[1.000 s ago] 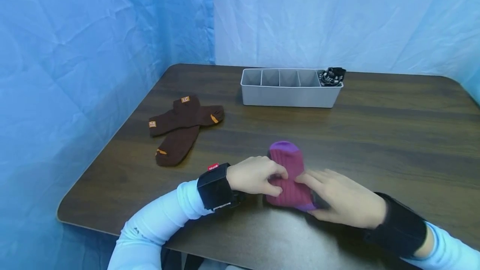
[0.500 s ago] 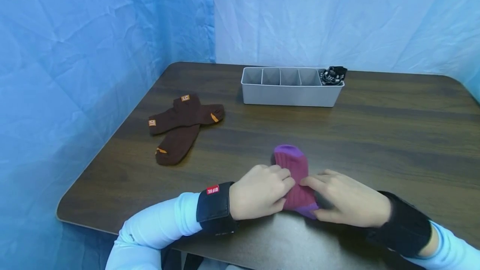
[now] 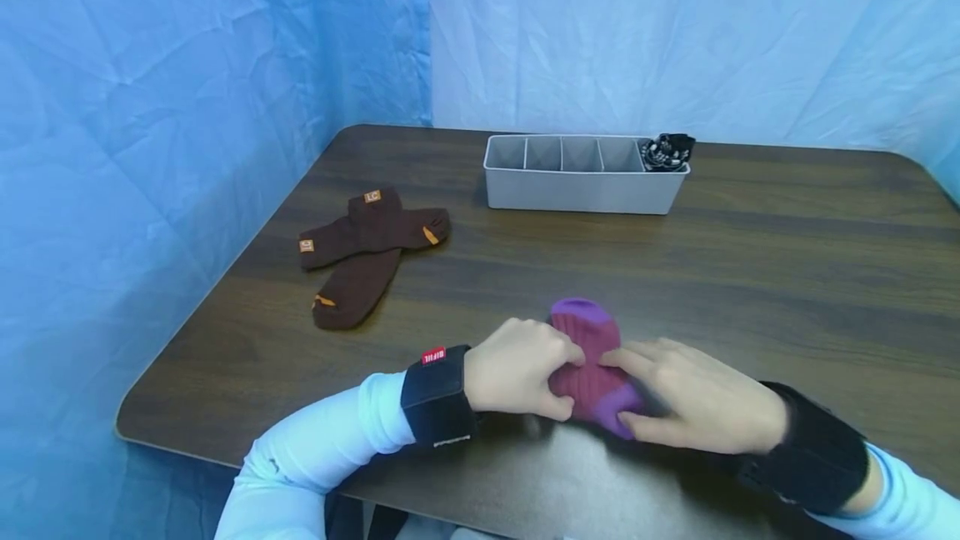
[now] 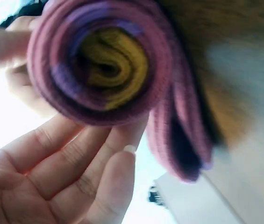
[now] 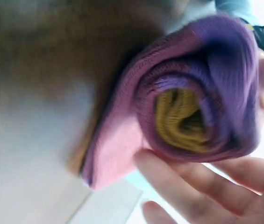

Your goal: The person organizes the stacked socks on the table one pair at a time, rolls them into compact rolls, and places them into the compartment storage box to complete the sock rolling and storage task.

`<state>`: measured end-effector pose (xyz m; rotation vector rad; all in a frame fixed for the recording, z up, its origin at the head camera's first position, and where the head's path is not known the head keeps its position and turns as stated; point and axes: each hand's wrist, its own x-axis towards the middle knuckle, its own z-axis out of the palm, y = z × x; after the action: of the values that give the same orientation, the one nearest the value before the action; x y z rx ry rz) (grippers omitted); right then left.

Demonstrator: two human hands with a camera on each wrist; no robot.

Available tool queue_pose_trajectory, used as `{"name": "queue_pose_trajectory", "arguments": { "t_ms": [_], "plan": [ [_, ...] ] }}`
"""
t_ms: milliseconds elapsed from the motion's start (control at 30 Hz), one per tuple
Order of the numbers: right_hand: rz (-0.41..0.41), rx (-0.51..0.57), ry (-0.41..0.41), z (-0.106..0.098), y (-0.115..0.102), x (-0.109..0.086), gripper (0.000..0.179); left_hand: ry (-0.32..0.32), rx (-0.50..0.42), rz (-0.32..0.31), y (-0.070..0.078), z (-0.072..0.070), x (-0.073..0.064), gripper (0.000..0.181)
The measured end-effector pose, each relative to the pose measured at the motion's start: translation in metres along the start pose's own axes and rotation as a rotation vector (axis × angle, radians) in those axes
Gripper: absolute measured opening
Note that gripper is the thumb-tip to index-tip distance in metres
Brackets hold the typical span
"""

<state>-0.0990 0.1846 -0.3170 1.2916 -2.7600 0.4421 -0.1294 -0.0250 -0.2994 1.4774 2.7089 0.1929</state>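
A magenta sock point(image 3: 588, 330) with purple ends lies on the table in front of me, its near part rolled up. Both wrist views look into the ends of the roll point(image 4: 162, 70), a spiral with a mustard-yellow core point(image 5: 167, 128). My left hand point(image 3: 517, 369) holds the roll from the left, fingertips on top and thumb at the near side. On the other side my right hand point(image 3: 690, 398) grips it, index finger on top and thumb at the purple near end point(image 3: 618, 407). A flat stretch of sock runs out from under the roll.
Two brown socks point(image 3: 375, 232) with orange marks lie crossed at the left. Behind stands a grey divided organizer box point(image 3: 577, 192), a black patterned bundle point(image 3: 663, 154) in its rightmost compartment. Blue cloth point(image 3: 225, 65) hangs along the left and back of the table point(image 3: 787, 273).
The sock has shifted slightly right and toward me, with more purple showing at its near end. My left hand has moved over the roll and back to its side; the right stays on it.
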Motion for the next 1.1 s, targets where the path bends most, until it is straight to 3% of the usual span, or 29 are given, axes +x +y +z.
{"name": "queue_pose_trajectory", "arguments": {
  "t_ms": [167, 267, 400, 500, 600, 700, 800, 900, 1000, 1100],
  "plan": [
    [-0.097, -0.033, 0.198, -0.004, -0.005, 0.003, 0.043, -0.122, -0.231, -0.053, -0.018, -0.001, 0.01, 0.024],
    [-0.165, -0.089, 0.267, -0.003, -0.008, 0.006, 0.045, -0.19, -0.372, -0.054, -0.03, 0.0, 0.019, 0.02],
    [-0.206, -0.224, 0.25, 0.0, -0.012, 0.012, 0.055, -0.283, -0.517, -0.036, -0.044, 0.001, 0.032, 0.015],
    [-0.198, -0.3, 0.206, 0.001, -0.012, 0.016, 0.06, -0.362, -0.631, -0.066, -0.049, -0.002, 0.037, 0.017],
    [-0.17, -0.296, 0.162, 0.0, -0.011, 0.021, 0.057, -0.363, -0.697, -0.115, -0.05, -0.006, 0.037, 0.021],
    [-0.127, -0.238, 0.124, -0.003, -0.008, 0.024, 0.05, -0.225, -0.616, -0.14, -0.045, -0.009, 0.032, 0.023],
    [-0.111, -0.2, 0.106, -0.005, -0.005, 0.027, 0.045, -0.016, -0.396, -0.132, -0.033, -0.011, 0.024, 0.024],
    [-0.116, -0.168, 0.099, -0.007, -0.002, 0.031, 0.043, 0.146, -0.174, -0.081, -0.017, -0.009, 0.014, 0.023],
    [-0.101, -0.141, 0.077, -0.01, 0.002, 0.035, 0.038, 0.246, 0.01, -0.009, -0.002, -0.005, 0.005, 0.023],
    [-0.071, -0.116, 0.035, -0.013, 0.005, 0.039, 0.031, 0.299, 0.154, 0.026, 0.008, 0.0, -0.001, 0.02]
  ]
}}
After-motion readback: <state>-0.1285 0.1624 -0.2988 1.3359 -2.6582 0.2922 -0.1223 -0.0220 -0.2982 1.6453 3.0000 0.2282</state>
